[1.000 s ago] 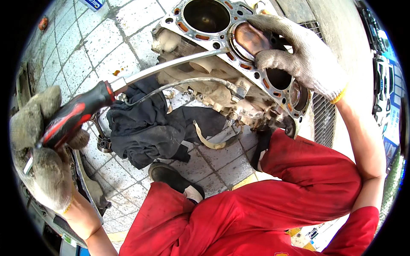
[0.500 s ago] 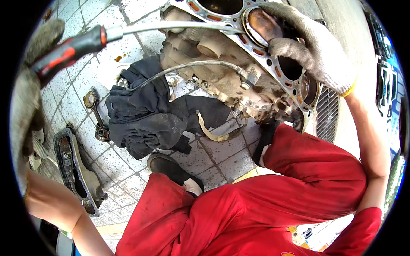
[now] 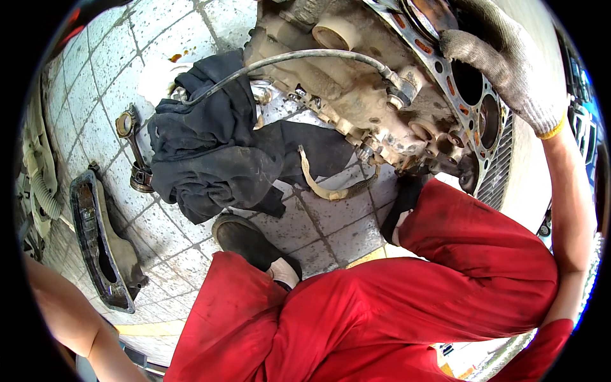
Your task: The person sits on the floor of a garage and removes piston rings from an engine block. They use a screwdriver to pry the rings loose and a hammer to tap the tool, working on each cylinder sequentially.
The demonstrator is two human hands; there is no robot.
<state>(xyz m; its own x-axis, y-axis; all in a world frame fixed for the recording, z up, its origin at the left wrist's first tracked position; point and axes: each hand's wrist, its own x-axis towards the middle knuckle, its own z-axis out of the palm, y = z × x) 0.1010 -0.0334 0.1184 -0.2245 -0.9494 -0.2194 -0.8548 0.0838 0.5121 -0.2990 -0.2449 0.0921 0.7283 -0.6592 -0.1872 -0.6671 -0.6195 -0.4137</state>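
Observation:
My right hand point(image 3: 519, 67), in a grey knit glove with a yellow cuff edge, curls around a piston point(image 3: 439, 14) at the top of an engine block point(image 3: 356, 89). The piston's brown crown sits at a cylinder bore, partly cut off by the upper edge; my thumb presses beside it. Below the hand, open bores and the flat gasket face point(image 3: 445, 79) show. Of my left arm only the forearm point(image 3: 63, 312) is in view, at the lower left; that hand is beyond the picture's rim. A red and black bit at the upper left rim looks like the screwdriver handle point(image 3: 75, 32).
A dark cloth point(image 3: 210, 165) lies on the tiled floor before the block, with a hose point(image 3: 299, 55) arching over it. To its left are a piston with connecting rod point(image 3: 136, 153) and a long metal cover point(image 3: 102, 248). A curved strip point(image 3: 324, 194) lies near my shoes.
The screwdriver's shaft has left the piston's edge, and my left hand has gone out of view at the left. The view has shifted; my right hand stays at the piston.

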